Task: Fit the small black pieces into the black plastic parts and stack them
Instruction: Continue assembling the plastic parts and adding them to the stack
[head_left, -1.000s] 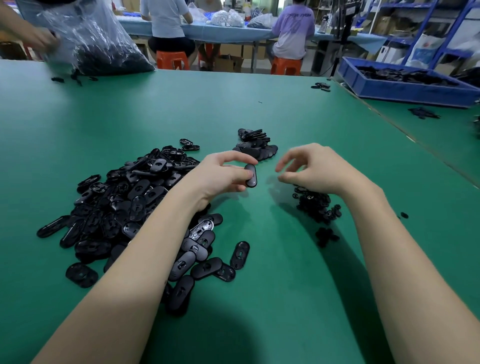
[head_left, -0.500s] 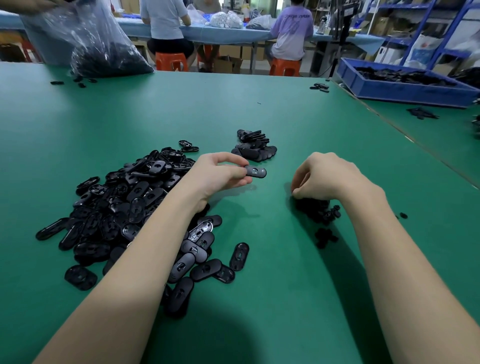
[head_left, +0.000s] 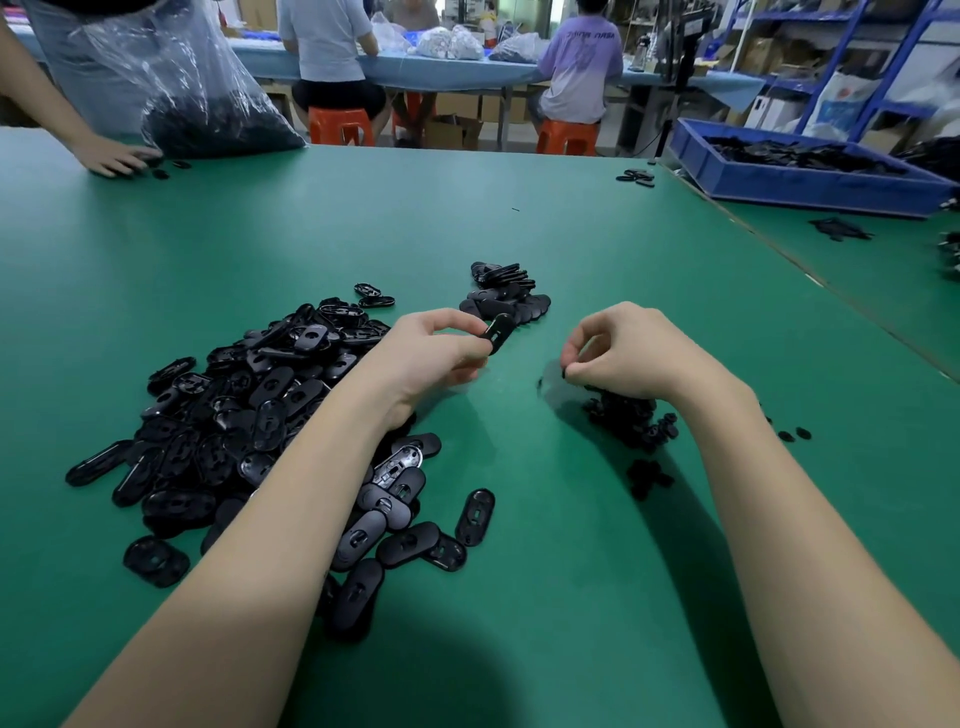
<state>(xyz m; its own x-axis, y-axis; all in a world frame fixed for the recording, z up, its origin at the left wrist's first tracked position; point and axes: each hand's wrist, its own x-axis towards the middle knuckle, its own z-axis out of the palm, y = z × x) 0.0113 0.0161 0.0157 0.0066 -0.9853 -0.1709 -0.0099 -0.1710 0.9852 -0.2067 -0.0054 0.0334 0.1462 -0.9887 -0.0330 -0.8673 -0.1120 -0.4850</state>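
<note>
above the green table (head_left: 519, 597), left grip (head_left: 436, 348) pinches oval part (head_left: 500, 332); right grip (head_left: 618, 353) pinches small piece (head_left: 566, 375).

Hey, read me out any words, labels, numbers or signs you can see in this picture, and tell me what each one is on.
Purple T-shirt of the seated person at the far table: a line of dark lettering across the upper back, too blurred to read.
White and blue bag by the blue shelving: a blue printed patch, too blurred to read.
Black plastic parts, blue bin, green table: no text visible.
</note>
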